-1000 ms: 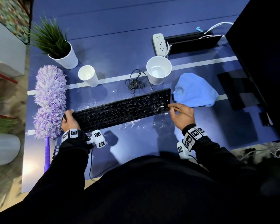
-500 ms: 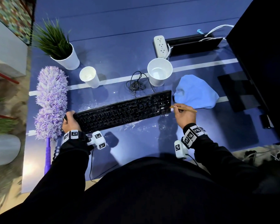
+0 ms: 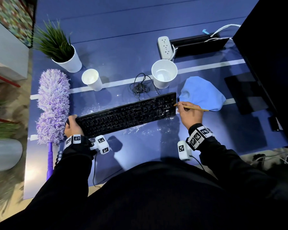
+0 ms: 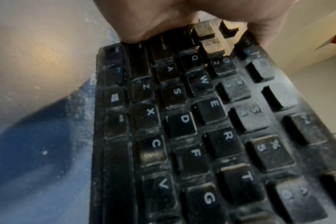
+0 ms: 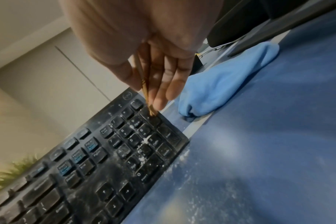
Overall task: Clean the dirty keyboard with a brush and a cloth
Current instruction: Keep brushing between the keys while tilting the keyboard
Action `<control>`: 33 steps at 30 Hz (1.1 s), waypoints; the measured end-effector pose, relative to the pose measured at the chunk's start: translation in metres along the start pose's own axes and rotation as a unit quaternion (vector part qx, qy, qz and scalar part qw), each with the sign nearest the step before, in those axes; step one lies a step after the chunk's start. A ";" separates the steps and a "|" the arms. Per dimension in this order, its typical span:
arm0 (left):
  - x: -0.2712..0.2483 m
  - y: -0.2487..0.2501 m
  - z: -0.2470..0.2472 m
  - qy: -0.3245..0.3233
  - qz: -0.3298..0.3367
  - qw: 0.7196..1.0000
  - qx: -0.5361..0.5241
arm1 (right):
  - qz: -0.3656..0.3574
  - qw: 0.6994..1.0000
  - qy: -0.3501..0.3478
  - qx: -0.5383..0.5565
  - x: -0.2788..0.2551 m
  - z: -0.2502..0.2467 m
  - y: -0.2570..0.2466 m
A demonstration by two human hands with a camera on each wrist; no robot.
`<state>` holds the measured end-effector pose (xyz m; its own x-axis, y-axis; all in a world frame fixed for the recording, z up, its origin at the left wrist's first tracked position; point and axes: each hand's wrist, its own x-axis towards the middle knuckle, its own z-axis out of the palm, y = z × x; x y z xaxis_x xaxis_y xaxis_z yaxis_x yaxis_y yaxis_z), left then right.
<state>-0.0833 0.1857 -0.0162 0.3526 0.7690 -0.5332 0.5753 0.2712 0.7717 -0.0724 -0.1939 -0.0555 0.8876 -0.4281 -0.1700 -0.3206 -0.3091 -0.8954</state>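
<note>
You're early in the brushing: your left hand (image 3: 73, 128) grips the keyboard (image 3: 126, 114) end, your right hand (image 3: 190, 114) pinches the brush (image 3: 192, 108), bristles seemingly touching powdery numpad keys below your fingers (image 5: 164, 91), cloth (image 3: 202, 93) untouched just beyond.

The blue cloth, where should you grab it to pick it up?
Probably best to pinch the blue cloth at its raised, bunched top, coming down from above. It sits in a soft heap on the table beside the keyboard, so the humped folds give fingers something to gather; the flat edges hug the surface.
</note>
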 end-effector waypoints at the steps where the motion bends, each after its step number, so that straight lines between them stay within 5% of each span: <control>1: 0.001 0.000 0.000 0.002 -0.002 1.000 -0.002 | -0.001 1.000 -0.014 -0.013 0.000 0.000 0.000; 12: -0.001 -0.001 0.001 0.002 -0.006 1.000 0.005 | -0.065 0.998 -0.008 -0.023 0.001 0.000 -0.014; 16: -0.001 0.000 0.000 0.002 -0.005 1.000 0.002 | -0.049 0.998 0.026 -0.031 0.005 0.000 -0.012; 20: 0.000 0.000 0.001 -0.002 0.007 1.000 0.015 | -0.061 0.997 -0.019 -0.051 0.001 0.002 -0.016; 23: -0.001 0.000 0.001 -0.005 0.010 1.000 0.024 | -0.049 0.997 0.032 -0.052 0.006 -0.001 -0.013; 27: 0.002 -0.001 0.000 0.001 0.003 1.000 0.024 | -0.036 0.998 -0.023 -0.035 0.005 0.001 -0.013; 33: 0.007 -0.003 0.001 0.013 -0.001 1.000 -0.001 | -0.030 0.999 -0.011 -0.024 0.006 0.003 -0.009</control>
<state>-0.0819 0.1901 -0.0226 0.3320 0.7836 -0.5251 0.5744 0.2737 0.7715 -0.0635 -0.1910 -0.0493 0.9122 -0.3899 -0.1260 -0.2818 -0.3738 -0.8837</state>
